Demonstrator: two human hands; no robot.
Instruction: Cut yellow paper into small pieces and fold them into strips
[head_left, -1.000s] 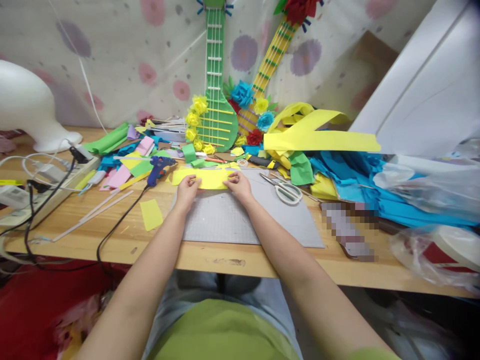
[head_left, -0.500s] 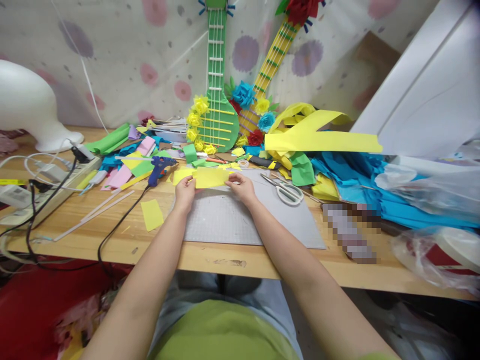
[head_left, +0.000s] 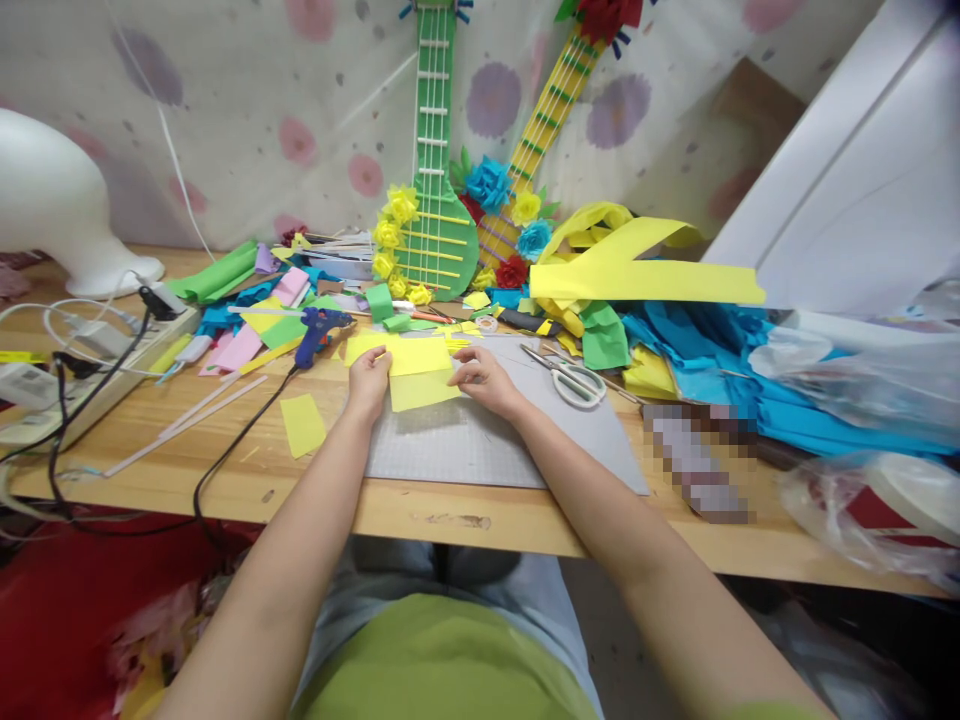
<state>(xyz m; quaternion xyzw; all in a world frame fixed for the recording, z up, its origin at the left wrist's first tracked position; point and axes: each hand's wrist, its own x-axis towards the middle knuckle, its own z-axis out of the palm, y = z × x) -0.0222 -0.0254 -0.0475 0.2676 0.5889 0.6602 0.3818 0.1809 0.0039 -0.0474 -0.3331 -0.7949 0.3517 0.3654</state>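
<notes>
A piece of yellow crepe paper (head_left: 421, 356) is held above the grey cutting mat (head_left: 480, 455). Its upper part is bright; a paler, thinner-looking flap hangs below. My left hand (head_left: 369, 383) pinches its left edge between thumb and fingers. At the right edge, my right hand (head_left: 486, 381) has its thumb and a fingertip against the lower flap's corner, with other fingers slightly spread. Scissors (head_left: 576, 387) with white-rimmed handles lie on the mat to the right. On the wood at left rests another yellow paper piece (head_left: 303, 425).
A blue glue gun (head_left: 313, 338) and its black cord lie left of my hands. Behind stand a green paper guitar (head_left: 439, 240) and a yellow one (head_left: 551, 105) with paper flowers. Paper scraps, a yellow strip (head_left: 649, 282) and blue paper (head_left: 697, 370) crowd the back and right.
The yellow paper has come apart downward: a pale flap now hangs under the bright part. My right hand has shifted slightly right and down, its fingers more spread. My left hand keeps its hold.
</notes>
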